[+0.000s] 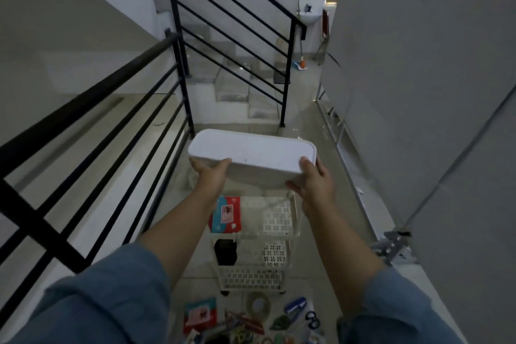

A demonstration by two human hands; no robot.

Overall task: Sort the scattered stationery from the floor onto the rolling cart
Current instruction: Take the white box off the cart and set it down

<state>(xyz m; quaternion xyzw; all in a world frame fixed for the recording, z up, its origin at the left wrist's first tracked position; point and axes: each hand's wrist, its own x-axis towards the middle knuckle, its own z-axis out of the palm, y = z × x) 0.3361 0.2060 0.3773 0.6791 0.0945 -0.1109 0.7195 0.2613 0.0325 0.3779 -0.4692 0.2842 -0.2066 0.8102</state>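
1. Both hands hold a white box point(251, 153) by its ends: the left hand point(212, 173) grips the left end with the thumb on the near wall and the fingers underneath. The right hand point(315, 184) grips the right end the same way.
2. That box hangs in the air, above and just beyond the top shelf of the rolling cart point(293, 204), touching nothing but the two hands.
3. Step in hand, as I judge it: the box is being carried at the cart, either to be set on it or used as a bin. Most of the stationery is still unsorted on the floor point(195, 279), including a tape roll point(258, 306), a blue stapler point(296, 307), scissors point(312, 320) and a red and teal packet point(199, 313).
4. On the cart, a matching packet point(226, 213) lies at the left of the top shelf and a black object point(225, 251) sits on the middle shelf.
5. The next move probably calls for lowering the box level onto the bare right part of the top shelf, keeping it off the packet. Whether it fits beside the packet I cannot tell.
6. The box's long axis runs left to right across the person's body, roughly in line with the cart's long side. One long wall faces the person.
7. Its right end sits slightly lower in view. A flat, closed face is turned up; lid or base, I cannot tell.
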